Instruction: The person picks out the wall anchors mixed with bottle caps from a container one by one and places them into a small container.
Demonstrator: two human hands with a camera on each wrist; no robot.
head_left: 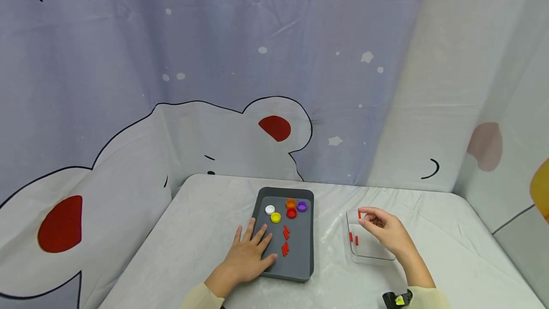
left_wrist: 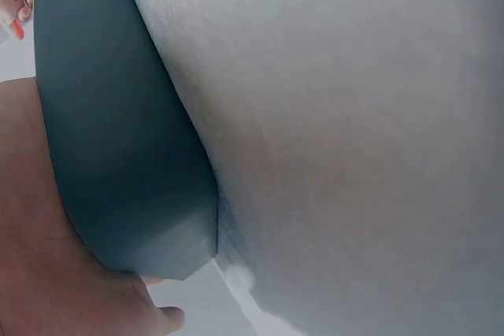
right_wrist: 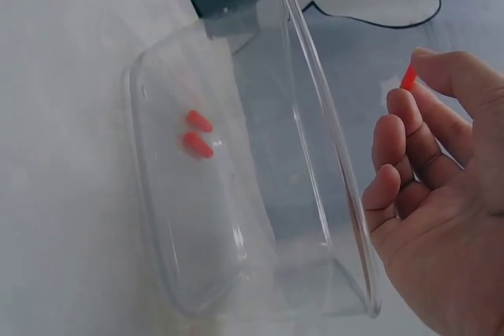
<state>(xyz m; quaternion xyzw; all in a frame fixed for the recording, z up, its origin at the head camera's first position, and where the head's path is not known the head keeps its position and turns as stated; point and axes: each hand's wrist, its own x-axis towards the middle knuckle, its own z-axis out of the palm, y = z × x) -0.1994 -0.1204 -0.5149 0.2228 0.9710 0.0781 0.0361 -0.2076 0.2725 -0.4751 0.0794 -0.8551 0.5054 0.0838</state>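
Note:
My right hand (head_left: 389, 233) pinches a small red stick (right_wrist: 408, 79) between thumb and forefinger, above the far side of a clear plastic box (head_left: 373, 256). Two more red sticks (right_wrist: 198, 145) lie on the bottom of that box. My left hand (head_left: 244, 257) rests with fingers spread over the left edge of a dark grey tray (head_left: 300, 261). On the tray, right of those fingertips, lie two small groups of red sticks (head_left: 285, 250). The left wrist view shows the tray's outer wall (left_wrist: 126, 139) beside the hand.
Towards the tray's far end sit small round cups: white (head_left: 269, 210), yellow (head_left: 276, 217), orange (head_left: 290, 203), red (head_left: 291, 213) and purple (head_left: 302, 206). Tray and box stand apart on a white-covered table (head_left: 206, 223). A printed curtain (head_left: 214, 51) hangs behind.

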